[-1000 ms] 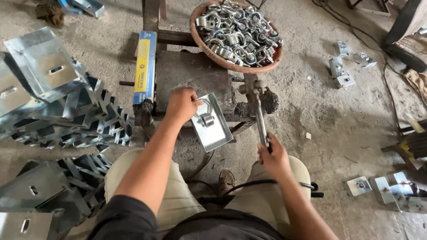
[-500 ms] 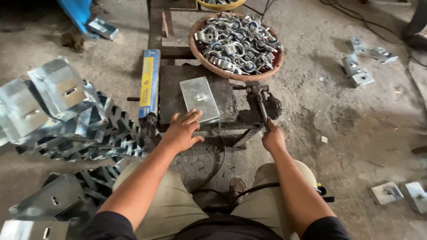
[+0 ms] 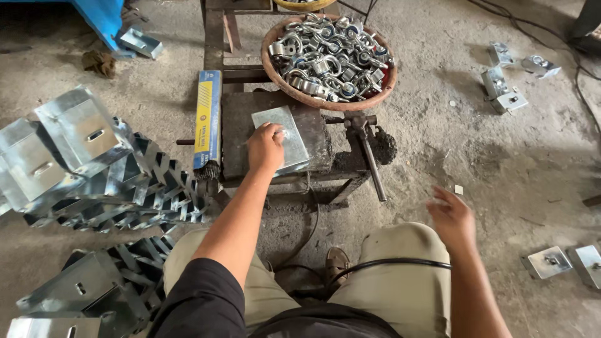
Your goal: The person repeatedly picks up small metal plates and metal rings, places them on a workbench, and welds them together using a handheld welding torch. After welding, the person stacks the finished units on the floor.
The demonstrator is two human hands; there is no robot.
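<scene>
While the left hand point(image 3: 265, 147) presses flat on a shiny metal plate point(image 3: 282, 139) lying on the dark block point(image 3: 316, 134), the right hand point(image 3: 452, 216) hangs open and empty over the knee. Finished pieces point(image 3: 544, 261) lie on the floor, and many bent plates point(image 3: 81, 156) wait stacked at the left. A moment ago, the right hand gripped the lever point(image 3: 370, 164); now it has let go.

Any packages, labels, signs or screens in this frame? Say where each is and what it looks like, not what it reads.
Long narrow carton: lies along the left edge of the dark work block, just left of the left hand; yellow face with blue ends and edges.
No signs or screens show.
</scene>
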